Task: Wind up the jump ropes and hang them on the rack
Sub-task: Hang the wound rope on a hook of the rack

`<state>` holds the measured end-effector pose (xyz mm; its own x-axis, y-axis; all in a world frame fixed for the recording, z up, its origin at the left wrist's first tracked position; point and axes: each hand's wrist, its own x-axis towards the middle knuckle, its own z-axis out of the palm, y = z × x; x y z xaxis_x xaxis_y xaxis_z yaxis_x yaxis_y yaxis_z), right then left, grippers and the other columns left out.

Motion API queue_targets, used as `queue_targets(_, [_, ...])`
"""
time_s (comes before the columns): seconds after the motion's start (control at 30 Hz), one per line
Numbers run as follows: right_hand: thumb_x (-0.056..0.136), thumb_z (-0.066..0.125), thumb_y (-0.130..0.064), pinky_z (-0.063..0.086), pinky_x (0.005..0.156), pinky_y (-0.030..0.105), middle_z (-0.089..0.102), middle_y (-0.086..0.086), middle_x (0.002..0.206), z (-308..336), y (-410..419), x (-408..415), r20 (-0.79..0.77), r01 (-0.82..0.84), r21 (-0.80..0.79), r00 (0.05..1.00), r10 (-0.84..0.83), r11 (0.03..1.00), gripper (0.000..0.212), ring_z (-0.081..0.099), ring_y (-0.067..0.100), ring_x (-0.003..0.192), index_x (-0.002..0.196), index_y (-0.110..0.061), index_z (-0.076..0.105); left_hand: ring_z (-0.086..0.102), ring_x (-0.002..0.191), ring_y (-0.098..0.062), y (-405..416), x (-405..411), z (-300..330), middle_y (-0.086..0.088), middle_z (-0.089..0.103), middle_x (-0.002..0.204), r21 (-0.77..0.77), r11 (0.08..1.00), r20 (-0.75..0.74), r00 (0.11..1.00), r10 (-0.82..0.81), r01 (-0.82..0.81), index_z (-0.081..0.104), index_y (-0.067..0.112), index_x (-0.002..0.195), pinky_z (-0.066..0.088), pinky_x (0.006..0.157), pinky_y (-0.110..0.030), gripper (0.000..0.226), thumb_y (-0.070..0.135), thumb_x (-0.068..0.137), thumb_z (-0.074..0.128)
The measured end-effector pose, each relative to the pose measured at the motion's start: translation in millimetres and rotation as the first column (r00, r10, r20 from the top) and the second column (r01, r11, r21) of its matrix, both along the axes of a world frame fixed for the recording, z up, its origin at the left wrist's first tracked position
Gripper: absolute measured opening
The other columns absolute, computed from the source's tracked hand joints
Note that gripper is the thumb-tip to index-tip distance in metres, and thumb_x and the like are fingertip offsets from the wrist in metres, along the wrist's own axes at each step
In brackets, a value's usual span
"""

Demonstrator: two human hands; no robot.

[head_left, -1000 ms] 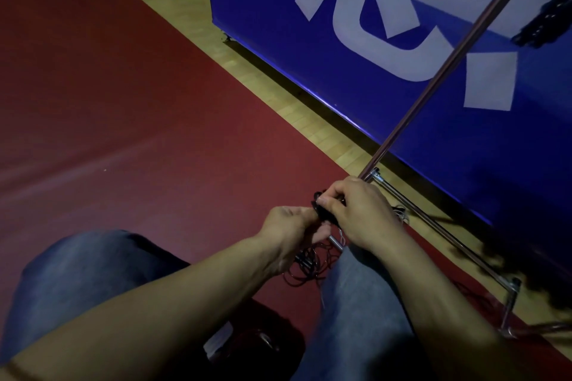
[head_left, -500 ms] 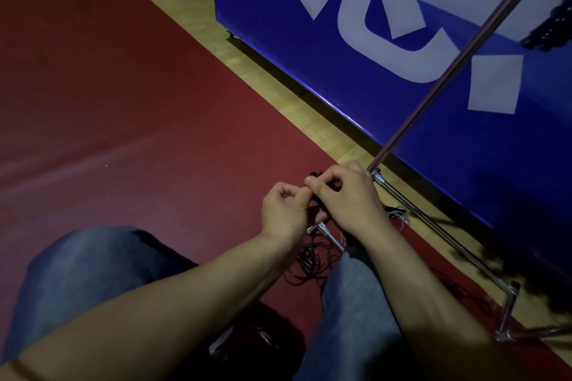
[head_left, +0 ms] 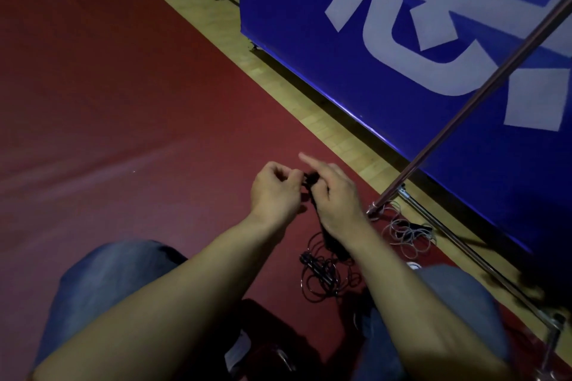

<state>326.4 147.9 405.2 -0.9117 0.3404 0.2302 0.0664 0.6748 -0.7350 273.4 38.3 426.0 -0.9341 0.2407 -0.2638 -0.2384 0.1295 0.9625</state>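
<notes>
Blue banner (head_left: 402, 40) beside red floor mat (head_left: 108, 102), wooden strip (head_left: 325, 133) between.

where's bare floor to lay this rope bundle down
Free: the red mat left of the left hand. Crowded: between the knees a black rope lies tangled; by the rack base lies a pale rope.

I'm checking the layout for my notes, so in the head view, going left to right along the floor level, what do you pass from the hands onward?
Left hand → right hand → pale rope coil → rack foot.
</notes>
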Motion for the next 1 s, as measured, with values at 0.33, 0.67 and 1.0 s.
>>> queue_targets(0.33, [0.092, 0.031, -0.03, 0.044, 0.05, 0.03, 0.053, 0.001, 0.103, -12.3, 15.2, 5.6, -0.053, 0.018, 0.3, 0.999, -0.002, 0.954, 0.038, 0.053, 0.018, 0.064, 0.106, -0.012, 0.061, 0.015, 0.045, -0.01, -3.2, -24.6, 28.2, 0.004, 0.043, 0.063, 0.359, 0.888, 0.435, 0.79, -0.431, 0.287, 0.044, 0.022, 0.079, 0.017, 0.038, -0.017, 0.009, 0.015, 0.081, 0.039])
queue_targets(0.67, [0.099, 0.044, -0.03, 0.037, 0.063, 0.039, 0.048, 0.003, 0.109, -25.7, 7.4, 4.7, 0.266, -0.034, 0.388, 0.961, -0.077, 0.921, 0.024, 0.06, 0.037, 0.087, 0.121, -0.022, 0.046, 0.014, 0.042, -0.01, -4.5, -28.2, 23.7, -0.005, 0.052, 0.069, 0.176, 0.961, 0.493, 0.826, -0.273, 0.213, 0.042, 0.017, 0.082, 0.015, 0.036, -0.015, 0.006, 0.017, 0.086, 0.047])
queue_targets(1.0, [0.095, 0.054, -0.026, 0.047, 0.067, 0.038, 0.052, -0.004, 0.106, -35.9, 17.8, 8.0, 0.227, 0.042, 0.215, 0.969, -0.092, 0.976, 0.025, 0.059, 0.026, 0.088, 0.117, -0.031, 0.045, 0.024, 0.039, -0.009, -8.3, -23.3, 29.3, -0.006, 0.059, 0.077, 0.174, 0.963, 0.413, 0.873, -0.259, 0.203, 0.06, 0.012, 0.094, 0.021, 0.039, -0.017, 0.017, 0.015, 0.094, 0.043])
